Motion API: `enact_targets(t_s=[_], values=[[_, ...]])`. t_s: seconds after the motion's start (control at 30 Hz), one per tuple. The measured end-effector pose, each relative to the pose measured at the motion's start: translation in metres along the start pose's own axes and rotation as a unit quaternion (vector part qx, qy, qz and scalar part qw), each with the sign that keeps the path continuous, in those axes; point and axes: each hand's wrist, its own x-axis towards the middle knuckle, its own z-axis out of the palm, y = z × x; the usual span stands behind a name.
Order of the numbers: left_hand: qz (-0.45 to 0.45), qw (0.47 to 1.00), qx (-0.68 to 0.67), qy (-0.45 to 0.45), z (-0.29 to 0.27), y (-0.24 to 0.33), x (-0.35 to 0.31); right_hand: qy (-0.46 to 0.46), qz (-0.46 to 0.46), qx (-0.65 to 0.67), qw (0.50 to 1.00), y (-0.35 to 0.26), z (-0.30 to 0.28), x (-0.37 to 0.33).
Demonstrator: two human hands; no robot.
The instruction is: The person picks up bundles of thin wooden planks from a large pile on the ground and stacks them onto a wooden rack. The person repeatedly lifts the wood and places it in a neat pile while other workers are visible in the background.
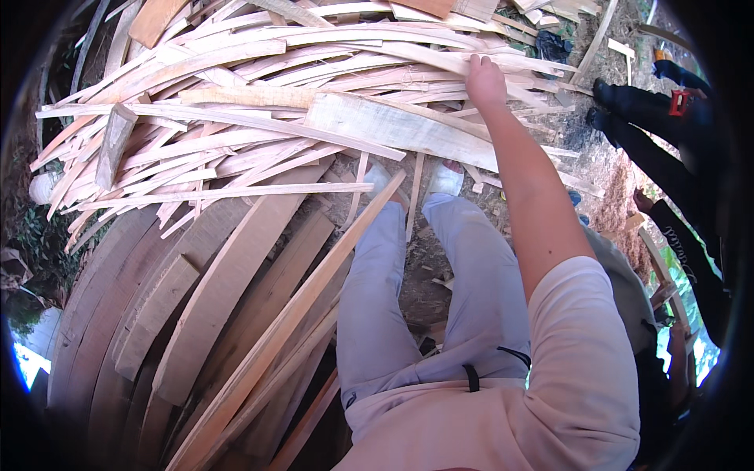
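Observation:
My right hand (485,81) reaches far forward over a heap of pale sawn wood strips. Its fingers close on the edge of a long, flat wooden strip (428,56), which runs off to the left across the heap. Part of the grip is hidden behind the back of the hand. Nearer to me, a broad pale board (393,125) lies across the strips, below my right wrist. My left hand does not show anywhere in the picture.
Thick planks (228,294) lean at my left, with a long narrow strip (290,314) slanting past my left leg. A person in dark clothes (699,133) stands at the right. Another person (624,275) is partly hidden behind my right arm. Wood scraps litter the ground.

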Motion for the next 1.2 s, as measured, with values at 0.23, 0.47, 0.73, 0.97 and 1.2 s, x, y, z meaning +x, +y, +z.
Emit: enact_targets(t_s=[0.23,0.47,0.73,0.97,1.2], values=[[0.002,1.0,0.026,0.007,-0.006,-0.002,0.012,-0.101,-0.074,0.078,0.989,0.008,-0.045,-0.028],[-0.059,0.989,-0.137,-0.011,-0.013,-0.012,0.016,-0.143,-0.041,0.166,0.975,0.005,-0.075,-0.104],[-0.063,0.99,-0.122,0.018,0.01,-0.014,0.002,-0.237,0.054,0.191,0.951,-0.011,-0.184,-0.243],[-0.084,0.985,-0.141,0.048,0.034,-0.014,-0.003,-0.249,0.111,0.173,0.947,0.023,-0.273,-0.346],[-0.113,0.978,-0.172,0.037,0.05,-0.027,0.005,-0.116,0.118,0.146,0.975,0.055,-0.335,-0.403]])
